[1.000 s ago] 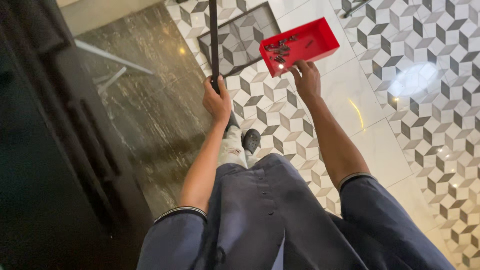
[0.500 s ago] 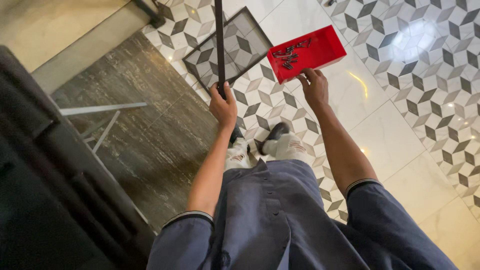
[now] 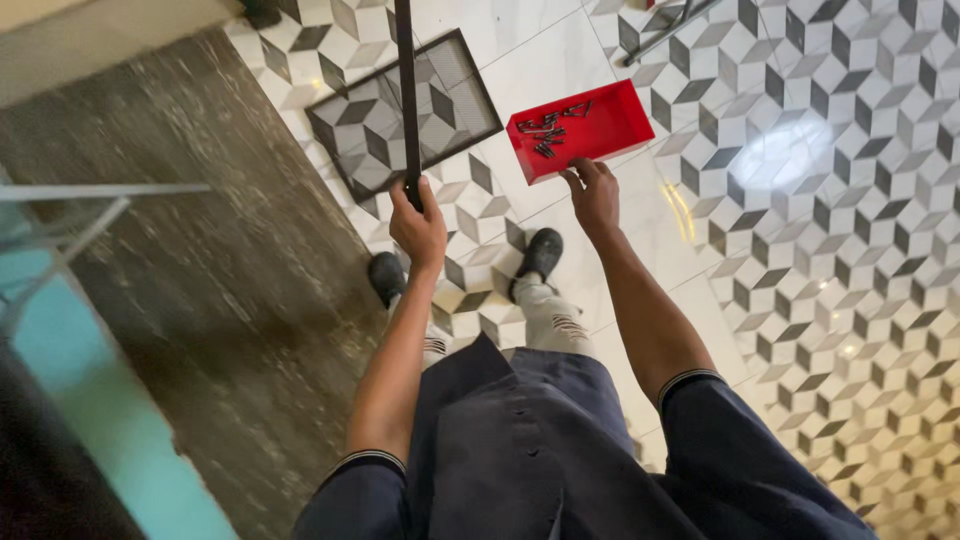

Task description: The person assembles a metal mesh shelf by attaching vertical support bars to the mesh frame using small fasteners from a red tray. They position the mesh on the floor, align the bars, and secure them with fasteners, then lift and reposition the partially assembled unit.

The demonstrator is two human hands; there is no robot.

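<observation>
Two grips hold as they did a second ago: left hand (image 3: 420,225) wrapped around the upright black rod (image 3: 406,90), right hand (image 3: 593,195) pinching the red tray (image 3: 610,125) of dark screws (image 3: 548,130), now above the mesh panel (image 3: 405,110) on patterned tiles (image 3: 820,230), nothing set down yet

Bright, even light from overhead. A big white glare patch blooms on the glossy floor (image 3: 850,300) at right, washing out the cube pattern there, with a thin yellowish streak of reflection just left of it. Shadows are soft and short under the shoes (image 3: 540,255). The red tray (image 3: 600,125) shows vivid and fairly sharp. The bottom left corner falls dark, and the near sleeves (image 3: 740,470) look soft and stretched toward the edges.
</observation>
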